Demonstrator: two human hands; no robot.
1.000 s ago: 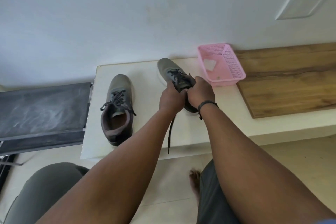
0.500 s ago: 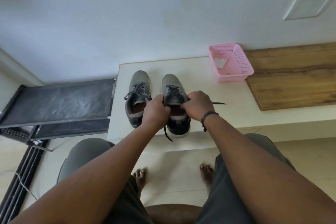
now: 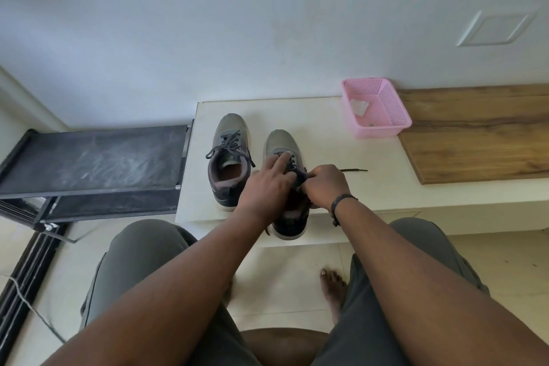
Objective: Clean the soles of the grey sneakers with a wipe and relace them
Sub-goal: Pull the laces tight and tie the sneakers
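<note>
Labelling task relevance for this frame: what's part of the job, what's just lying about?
In the job:
right sneaker
left sneaker
lace
left hand
right hand
pink basket holding a white wipe-like piece

Lying about:
black rack
wooden board

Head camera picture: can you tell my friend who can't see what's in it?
A person's left hand and right hand work the lace on the right grey sneaker on a white bench. Another sneaker stands beside it.
</note>
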